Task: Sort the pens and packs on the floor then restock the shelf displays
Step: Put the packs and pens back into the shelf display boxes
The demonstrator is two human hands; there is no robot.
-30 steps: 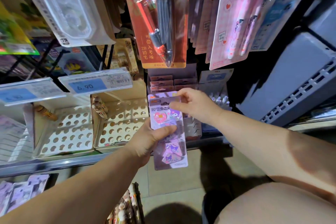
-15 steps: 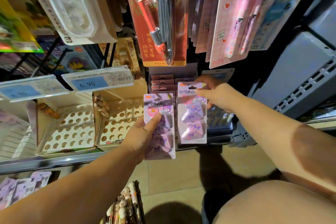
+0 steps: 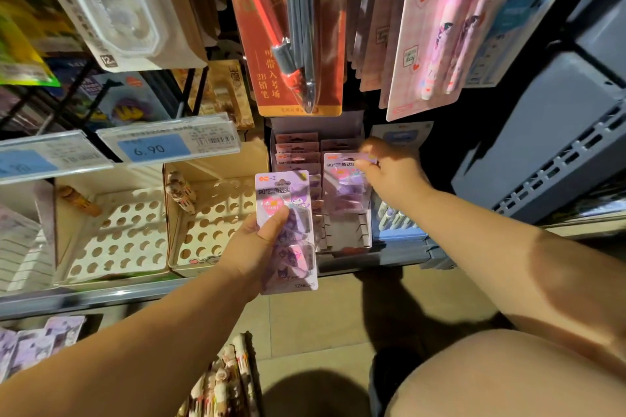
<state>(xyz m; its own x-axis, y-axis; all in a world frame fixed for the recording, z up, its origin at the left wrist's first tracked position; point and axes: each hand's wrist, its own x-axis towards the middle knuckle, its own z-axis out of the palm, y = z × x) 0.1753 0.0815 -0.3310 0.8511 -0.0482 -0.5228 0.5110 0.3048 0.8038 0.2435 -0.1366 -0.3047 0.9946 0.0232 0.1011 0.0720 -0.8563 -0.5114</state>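
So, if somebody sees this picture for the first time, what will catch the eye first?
Probably the two purple clip packs in the middle: the left hand holds one pack in front of the shelf, while the right hand lowers another pack into the white display box. Next, the big red pencil pack hanging above, and the blue 6.90 price tag to the left.

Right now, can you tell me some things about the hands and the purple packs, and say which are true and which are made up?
1. The left hand holds a purple clip pack. True.
2. The right hand is empty. False: it pinches another purple pack over the slotted display box.
3. The blue price tag reads 6.90. True.
4. The cardboard pen tray is full. False: most holes are empty.
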